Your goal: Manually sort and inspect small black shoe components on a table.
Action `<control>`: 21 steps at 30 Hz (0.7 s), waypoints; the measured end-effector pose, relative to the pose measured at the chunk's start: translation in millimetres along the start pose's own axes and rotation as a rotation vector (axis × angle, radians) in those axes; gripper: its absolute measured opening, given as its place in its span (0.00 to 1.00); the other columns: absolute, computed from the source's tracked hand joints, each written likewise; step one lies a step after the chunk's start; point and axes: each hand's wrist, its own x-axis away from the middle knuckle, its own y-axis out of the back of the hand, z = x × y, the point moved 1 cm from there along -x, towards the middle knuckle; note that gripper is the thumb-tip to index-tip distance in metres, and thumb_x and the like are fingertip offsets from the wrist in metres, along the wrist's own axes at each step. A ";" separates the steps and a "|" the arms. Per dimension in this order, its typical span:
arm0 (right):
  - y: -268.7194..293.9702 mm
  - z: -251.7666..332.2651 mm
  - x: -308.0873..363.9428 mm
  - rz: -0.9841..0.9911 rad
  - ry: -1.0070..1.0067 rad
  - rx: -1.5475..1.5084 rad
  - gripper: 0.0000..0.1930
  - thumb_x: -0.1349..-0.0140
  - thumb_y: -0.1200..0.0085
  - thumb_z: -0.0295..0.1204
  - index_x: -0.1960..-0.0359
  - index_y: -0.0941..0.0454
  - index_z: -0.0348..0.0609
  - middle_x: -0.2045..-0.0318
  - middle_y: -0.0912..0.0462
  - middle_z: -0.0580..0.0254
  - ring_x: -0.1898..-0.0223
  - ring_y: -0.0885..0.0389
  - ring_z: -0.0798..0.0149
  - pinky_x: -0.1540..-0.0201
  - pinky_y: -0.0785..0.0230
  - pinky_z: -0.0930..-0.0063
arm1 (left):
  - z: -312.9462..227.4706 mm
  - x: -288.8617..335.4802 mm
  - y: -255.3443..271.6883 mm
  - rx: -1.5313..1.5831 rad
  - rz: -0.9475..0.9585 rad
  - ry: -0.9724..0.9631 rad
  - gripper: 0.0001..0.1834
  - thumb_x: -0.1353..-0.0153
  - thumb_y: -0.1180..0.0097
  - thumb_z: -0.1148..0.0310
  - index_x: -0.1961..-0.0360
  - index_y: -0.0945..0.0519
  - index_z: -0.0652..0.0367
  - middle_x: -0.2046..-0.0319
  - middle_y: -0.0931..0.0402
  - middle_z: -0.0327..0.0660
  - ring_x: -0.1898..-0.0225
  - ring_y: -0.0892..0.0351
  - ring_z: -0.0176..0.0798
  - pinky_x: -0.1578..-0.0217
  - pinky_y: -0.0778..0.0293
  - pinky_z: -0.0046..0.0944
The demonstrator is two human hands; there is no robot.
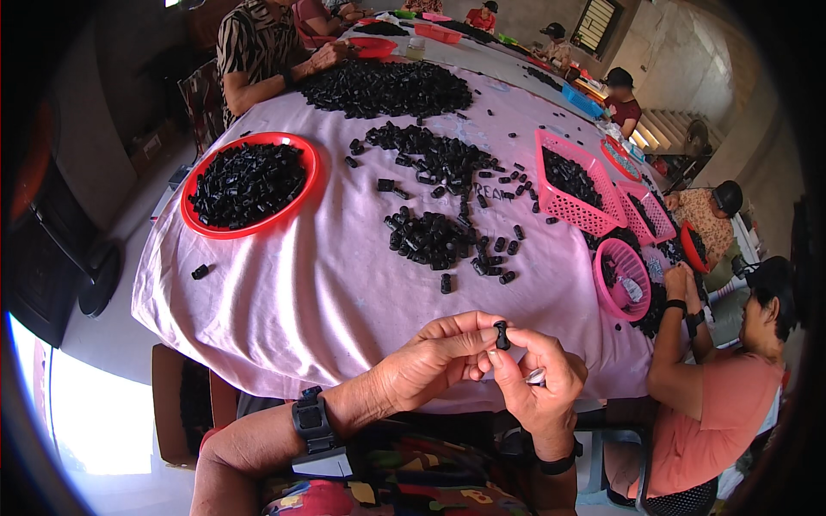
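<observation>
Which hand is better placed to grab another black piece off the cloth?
Left, probably. The left hand only pinches the small black part; the right hand also cradles a silvery item. The nearest pile lies ahead, slightly left.

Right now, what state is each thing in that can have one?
Left hand: pinching the small black part.
Right hand: pinching it too.
Small black part: held upright.
Red round tray: full.
Pink rectangular basket: partly filled.
Pink tablecloth: strewn with loose black parts.

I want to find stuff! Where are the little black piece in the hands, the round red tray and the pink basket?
small black piece [502,334], head view, its middle.
round red tray [200,226], head view, its rim.
pink rectangular basket [570,206], head view, its near wall.
</observation>
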 end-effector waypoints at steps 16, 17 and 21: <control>-0.5 0.5 0.5 -0.009 -0.010 -0.001 0.15 0.49 0.34 0.25 0.60 0.22 0.38 0.83 0.23 0.62 0.85 0.25 0.72 0.82 0.35 0.79 | -1.6 0.4 -1.3 -0.004 -0.003 -0.002 0.14 0.33 0.50 0.65 0.49 0.25 0.58 0.62 0.24 0.33 0.65 0.27 0.25 0.57 0.29 0.29; -0.7 0.2 0.8 -0.009 -0.016 -0.005 0.14 0.49 0.34 0.25 0.60 0.22 0.38 0.83 0.23 0.62 0.85 0.25 0.72 0.83 0.35 0.79 | -1.3 0.3 -1.2 -0.003 -0.005 0.000 0.14 0.33 0.50 0.65 0.49 0.25 0.58 0.63 0.24 0.33 0.65 0.27 0.25 0.57 0.29 0.29; -1.9 1.2 0.6 -0.018 -0.020 -0.016 0.14 0.48 0.34 0.25 0.60 0.22 0.38 0.85 0.24 0.63 0.86 0.25 0.72 0.83 0.36 0.79 | -0.6 1.3 -1.7 0.008 -0.012 0.003 0.15 0.33 0.50 0.65 0.48 0.26 0.58 0.63 0.25 0.33 0.65 0.28 0.25 0.57 0.30 0.29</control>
